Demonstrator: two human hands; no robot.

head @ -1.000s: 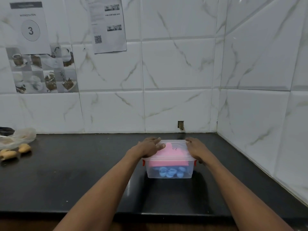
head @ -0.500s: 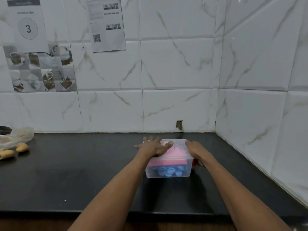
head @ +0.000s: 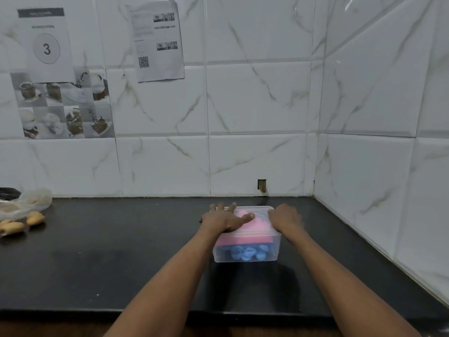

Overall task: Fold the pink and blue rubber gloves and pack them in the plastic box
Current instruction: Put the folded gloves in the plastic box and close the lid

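A black countertop (head: 121, 259) runs into a corner where the back wall (head: 255, 100) of white, veined tiles meets a matching side wall (head: 379, 142) at 3 o'clock. At 10 o'clock hangs a sheet marked 3 (head: 46, 45) above picture tiles of cups (head: 63, 108). At 11 o'clock is a sheet with a QR code (head: 158, 42). A small hole (head: 262, 186) breaks the tile at 12 o'clock. At 9 o'clock lies a clear bag (head: 26, 203).

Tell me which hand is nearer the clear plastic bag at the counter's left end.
Left. The left hand rests flat on top of the plastic box, on the side toward the clear plastic bag; the right hand curls over the box's right edge, farther away.
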